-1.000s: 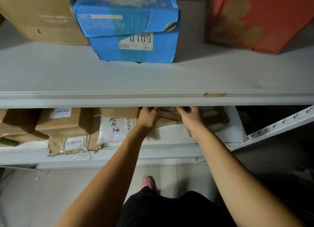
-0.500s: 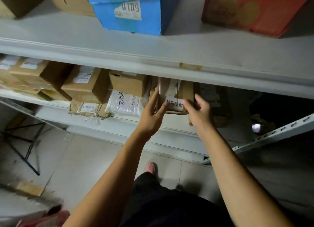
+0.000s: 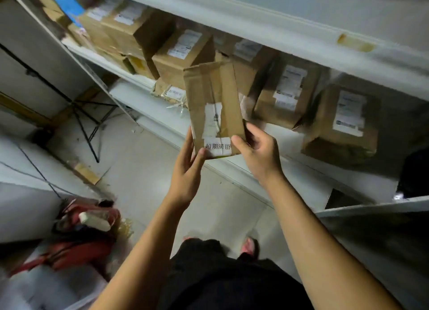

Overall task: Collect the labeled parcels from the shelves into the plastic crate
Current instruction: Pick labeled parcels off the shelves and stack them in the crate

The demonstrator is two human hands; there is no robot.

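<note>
Pulls labeled parcel [image 3: 213,101] clear of lower shelf's [image 3: 144,103] front edge, bottom corners pinched by left hand [image 3: 188,168] and right hand [image 3: 260,156], ready for stowing.

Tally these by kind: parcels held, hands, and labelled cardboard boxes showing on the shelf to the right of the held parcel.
Held parcel: 1
Hands: 2, the left hand and the right hand, both holding it
Labelled boxes showing right of it: 3, the rear box, the middle box, the right box
Total: 6
</note>
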